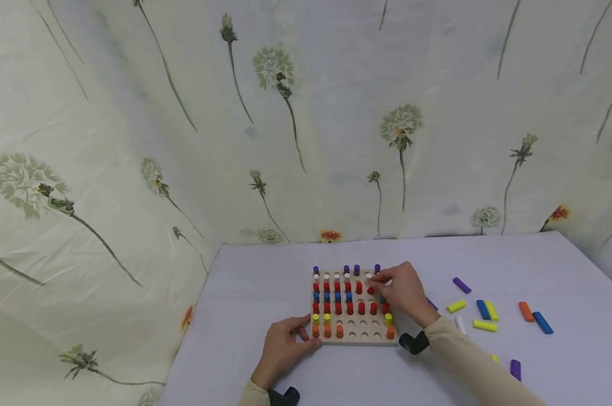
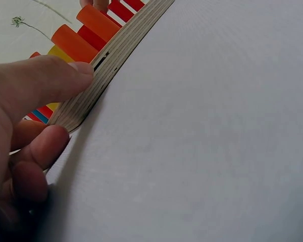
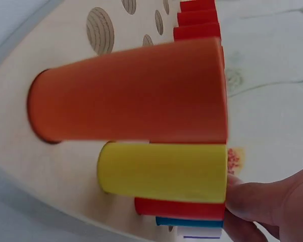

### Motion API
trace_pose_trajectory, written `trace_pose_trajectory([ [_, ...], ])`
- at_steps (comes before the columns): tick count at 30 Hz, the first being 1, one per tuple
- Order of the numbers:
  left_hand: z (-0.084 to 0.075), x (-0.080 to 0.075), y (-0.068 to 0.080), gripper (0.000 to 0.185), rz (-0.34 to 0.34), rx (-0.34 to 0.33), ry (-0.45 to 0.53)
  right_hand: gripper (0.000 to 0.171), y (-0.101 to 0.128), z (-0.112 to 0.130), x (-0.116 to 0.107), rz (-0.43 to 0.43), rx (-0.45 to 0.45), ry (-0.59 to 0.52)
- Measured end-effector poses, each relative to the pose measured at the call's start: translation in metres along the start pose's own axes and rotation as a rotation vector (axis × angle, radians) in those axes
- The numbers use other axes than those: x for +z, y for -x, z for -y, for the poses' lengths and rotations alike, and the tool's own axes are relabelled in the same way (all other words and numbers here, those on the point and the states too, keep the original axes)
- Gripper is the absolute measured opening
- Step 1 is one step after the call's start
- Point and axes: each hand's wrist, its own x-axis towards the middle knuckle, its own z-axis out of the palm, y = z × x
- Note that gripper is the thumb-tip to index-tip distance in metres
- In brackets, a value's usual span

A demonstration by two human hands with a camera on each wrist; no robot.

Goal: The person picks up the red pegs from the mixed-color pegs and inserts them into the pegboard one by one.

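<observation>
A wooden pegboard (image 1: 359, 337) lies on the white table, with rows of purple, white, red, blue, yellow and orange pegs and several bare holes (image 1: 363, 323) near its front. My left hand (image 1: 302, 332) holds the board's front left corner, its thumb (image 2: 55, 75) pressed on the plywood edge (image 2: 116, 50). At the board's back right, my right hand (image 1: 376, 277) pinches a white peg (image 1: 368, 276). In the right wrist view an orange peg (image 3: 131, 91) and a yellow peg (image 3: 161, 171) fill the frame, with my fingertips (image 3: 262, 201) at the peg tops behind.
Loose pegs lie on the table right of the board: purple (image 1: 461, 285), yellow (image 1: 456, 306), blue (image 1: 483, 309), white (image 1: 460, 324), orange (image 1: 526, 311) and another purple (image 1: 515, 369). A flowered cloth (image 1: 285, 141) hangs behind and to the left.
</observation>
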Motion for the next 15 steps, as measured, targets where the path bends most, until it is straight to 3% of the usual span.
trace_pose_trajectory([
  [9,0.002,0.004,0.003,0.058,0.008,0.001,0.016,0.006,0.004,0.007,0.016,-0.017,-0.024,0.099],
  [15,0.0,-0.001,0.0,0.057,0.003,0.014,0.015,0.006,0.0,0.01,0.017,-0.046,-0.048,0.138],
])
